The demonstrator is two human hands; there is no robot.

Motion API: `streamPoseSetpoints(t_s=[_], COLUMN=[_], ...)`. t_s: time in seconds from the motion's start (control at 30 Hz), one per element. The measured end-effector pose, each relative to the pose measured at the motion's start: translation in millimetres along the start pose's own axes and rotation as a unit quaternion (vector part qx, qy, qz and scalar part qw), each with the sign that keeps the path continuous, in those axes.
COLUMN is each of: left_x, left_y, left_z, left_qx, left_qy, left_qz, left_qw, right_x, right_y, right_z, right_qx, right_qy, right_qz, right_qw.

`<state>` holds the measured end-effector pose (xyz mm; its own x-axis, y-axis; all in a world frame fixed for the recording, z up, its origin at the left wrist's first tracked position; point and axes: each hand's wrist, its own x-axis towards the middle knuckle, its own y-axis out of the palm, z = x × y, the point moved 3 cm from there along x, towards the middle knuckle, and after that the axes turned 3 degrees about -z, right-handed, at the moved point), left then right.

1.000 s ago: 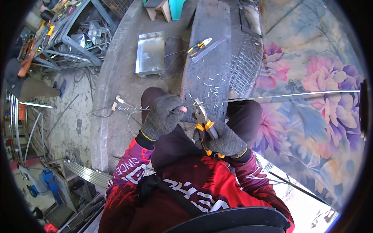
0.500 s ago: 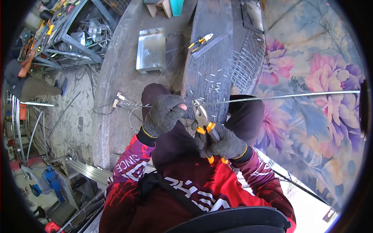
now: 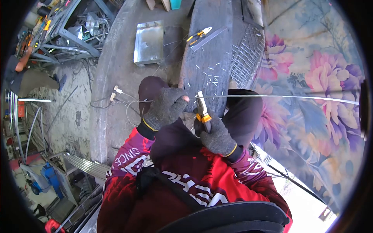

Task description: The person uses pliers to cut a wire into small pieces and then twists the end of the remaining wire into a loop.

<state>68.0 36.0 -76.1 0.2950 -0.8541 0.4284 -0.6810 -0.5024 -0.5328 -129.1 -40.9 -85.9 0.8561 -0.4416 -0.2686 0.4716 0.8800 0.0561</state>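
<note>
A thin metal rod (image 3: 279, 96) runs across the view, in front of my lap. My left hand (image 3: 166, 108), in a grey glove, is closed round the rod, with the thumb tip bare. Just to its right, my gloved right hand (image 3: 218, 136) is wrapped round the handles of the yellow-and-black pliers (image 3: 201, 106). The pliers' jaws are at the rod and look closed. Several short cut pieces (image 3: 210, 78) lie scattered on the dark board (image 3: 208, 50) beyond my hands.
A second pair of pliers (image 3: 199, 34) lies on the board beside a flat metal strip (image 3: 208, 39). Left of it is a metal box (image 3: 149, 42). Wire mesh (image 3: 247, 58) stands to the right. Another person (image 3: 35, 80) is at the far left by a metal frame (image 3: 74, 35).
The pliers' handles have come together in my right hand, and their jaws have closed. Both hands have shifted slightly. The other person's arm has moved.
</note>
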Motion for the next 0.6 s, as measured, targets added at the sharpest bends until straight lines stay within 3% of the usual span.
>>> streamPoseSetpoints(t_s=[0.07,0.1,0.13,0.2,0.3,0.4,0.47,0.53,0.6], left_x=[4.0,4.6,4.4,7.7,5.1,6.0,9.2,14.0,18.2], left_y=[-1.7,0.2,0.8,-1.2,-1.5,-9.9,-12.8,-18.6,-20.5], left_z=[1.6,3.4,5.2,8.6,9.5,5.3,8.3,9.2,14.2], left_qx=[-0.025,-0.050,-0.051,-0.014,-0.024,-0.021,-0.013,-0.004,-0.061], left_qy=[-0.045,-0.090,-0.095,-0.056,0.009,-0.040,-0.045,-0.043,-0.151], left_qz=[0.007,0.016,0.019,0.033,-0.026,-0.049,-0.043,-0.036,0.049], left_qw=[0.999,0.995,0.994,0.998,0.999,0.998,0.998,0.998,0.985], right_x=[-1.5,-1.6,-0.8,0.8,4.5,-2.9,0.4,8.6,21.5], right_y=[0.2,2.2,5.6,-0.4,2.8,21.5,24.6,14.3,-7.0], right_z=[-6.2,5.6,14.1,17.2,15.1,21.2,21.0,26.6,12.6], right_qx=[-0.021,0.055,0.133,0.154,0.413,0.483,0.465,0.411,0.363], right_qy=[-0.012,0.043,0.097,0.111,0.137,0.148,0.148,0.118,0.061], right_qz=[-0.027,-0.002,0.026,0.083,0.234,0.265,0.255,0.184,0.140], right_qw=[0.999,0.998,0.986,0.978,0.870,0.821,0.835,0.885,0.919])
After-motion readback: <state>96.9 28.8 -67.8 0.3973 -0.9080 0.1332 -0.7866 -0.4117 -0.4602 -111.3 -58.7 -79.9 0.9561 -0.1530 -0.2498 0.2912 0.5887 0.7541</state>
